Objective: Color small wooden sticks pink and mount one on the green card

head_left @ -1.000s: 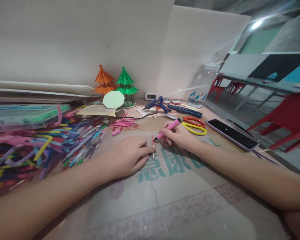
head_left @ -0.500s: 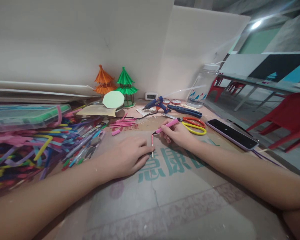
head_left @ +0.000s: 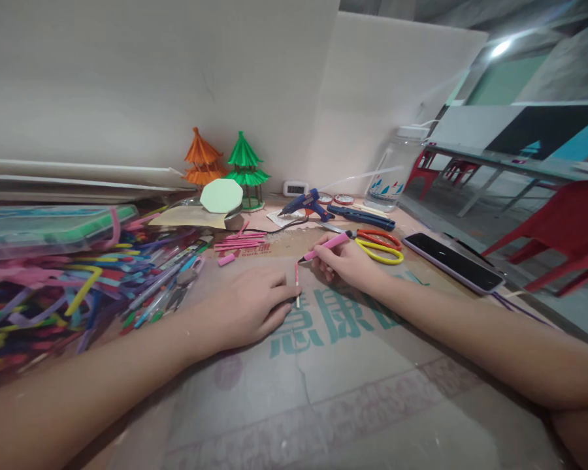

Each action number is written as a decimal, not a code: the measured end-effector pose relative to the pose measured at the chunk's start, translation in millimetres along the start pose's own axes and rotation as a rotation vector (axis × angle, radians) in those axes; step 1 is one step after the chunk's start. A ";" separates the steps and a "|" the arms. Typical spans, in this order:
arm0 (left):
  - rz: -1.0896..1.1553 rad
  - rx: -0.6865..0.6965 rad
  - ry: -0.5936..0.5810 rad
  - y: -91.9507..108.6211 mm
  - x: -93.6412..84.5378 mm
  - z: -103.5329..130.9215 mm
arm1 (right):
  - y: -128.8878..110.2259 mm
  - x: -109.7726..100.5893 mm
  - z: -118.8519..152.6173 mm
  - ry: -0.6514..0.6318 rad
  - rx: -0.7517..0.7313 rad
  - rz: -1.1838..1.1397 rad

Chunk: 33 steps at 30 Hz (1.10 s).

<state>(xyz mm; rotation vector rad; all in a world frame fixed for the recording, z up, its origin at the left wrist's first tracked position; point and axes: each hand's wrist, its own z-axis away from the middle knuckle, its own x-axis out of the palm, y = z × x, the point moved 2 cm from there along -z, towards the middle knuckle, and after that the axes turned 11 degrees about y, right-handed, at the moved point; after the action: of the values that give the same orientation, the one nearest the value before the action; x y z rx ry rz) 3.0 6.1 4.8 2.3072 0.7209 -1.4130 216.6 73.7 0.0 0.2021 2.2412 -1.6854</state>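
Observation:
My right hand point(head_left: 340, 264) is closed around a pink marker point(head_left: 326, 248), its dark tip touching the upper end of a thin small stick point(head_left: 297, 281). That stick is pink along its top part and pale at the bottom. The fingertips of my left hand point(head_left: 259, 297) press the stick against the covered tabletop point(head_left: 294, 398). Beside the left hand lies the pink marker cap point(head_left: 226, 260). A bundle of pink sticks point(head_left: 242, 241) rests just beyond the cap.
Scissors point(head_left: 379, 245), a phone point(head_left: 453, 261), pliers point(head_left: 362, 217) and a blue glue gun point(head_left: 304, 205) lie past my right hand. Coloured strips point(head_left: 39, 300) pile up at left. Orange point(head_left: 203, 156) and green point(head_left: 245, 163) little pagodas stand behind, with a bottle point(head_left: 396, 170) at right.
Both hands keep nearly the same pose. The marker tip stays at the stick's upper end; the whole view has shifted very slightly.

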 end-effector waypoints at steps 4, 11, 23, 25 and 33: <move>0.001 -0.007 0.014 0.2 -0.1 -0.8 | 1.2 0.2 -0.1 0.006 0.011 -0.011; -0.003 -0.004 0.024 -0.5 2.1 -1.0 | -1.0 -0.2 0.3 0.006 -0.001 0.014; -0.019 -0.005 0.013 0.3 1.1 -1.2 | 2.6 -0.9 -0.4 -0.007 0.008 -0.003; -0.015 -0.003 0.020 0.0 1.6 -1.1 | 2.0 -0.8 -0.3 -0.008 0.001 0.005; -0.015 -0.002 0.010 -0.4 1.6 -1.2 | -1.8 0.3 0.6 -0.050 0.035 -0.025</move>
<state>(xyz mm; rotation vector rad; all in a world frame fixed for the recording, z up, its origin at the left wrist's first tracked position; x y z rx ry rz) 4.3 7.4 3.9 2.3137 0.7432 -1.4081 215.9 72.6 1.3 0.1388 2.1881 -1.7242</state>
